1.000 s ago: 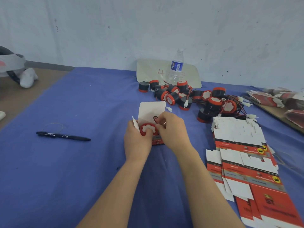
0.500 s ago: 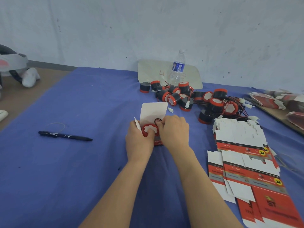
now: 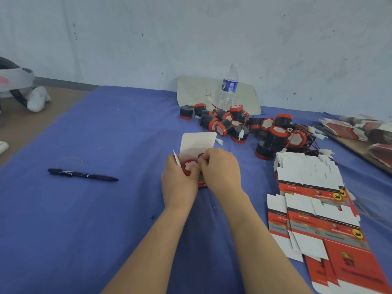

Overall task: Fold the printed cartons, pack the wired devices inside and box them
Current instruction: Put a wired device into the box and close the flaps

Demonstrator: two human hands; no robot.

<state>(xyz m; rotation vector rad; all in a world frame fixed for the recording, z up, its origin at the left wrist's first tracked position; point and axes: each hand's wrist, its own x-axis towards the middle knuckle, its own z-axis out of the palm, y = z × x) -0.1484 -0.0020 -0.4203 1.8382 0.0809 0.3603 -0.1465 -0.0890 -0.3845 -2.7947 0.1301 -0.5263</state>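
Both hands are meeting over one job in the head view. The left hand (image 3: 180, 183) is gripping the folded carton (image 3: 198, 143) from its left side, fingers curled round the body, while the right hand (image 3: 220, 170) is pinching the black wire (image 3: 200, 155) with curled fingertips right at the carton mouth. The wired device (image 3: 191, 166) is sitting in that mouth with its red rim and white face showing, and the white lid flap is standing open behind it. Compared with a second ago, the right hand is sitting lower and tighter against the left, and less of the wire loop is showing above the device, so the loose lead is seemingly being tucked down beside the device rather than left hanging out. That suggests the packing of this unit is nearing its end, though the lid and the small side flap are not yet closed. Nothing else is shifting: the pile of devices (image 3: 254, 128) is lying beyond the hands toward the wall, the flat cartons (image 3: 307, 181) are lying fanned out to the right, and the pen (image 3: 82, 174) is lying well apart on the left of the blue cloth (image 3: 106, 219). Judging by that pile, most of the task is still waiting.
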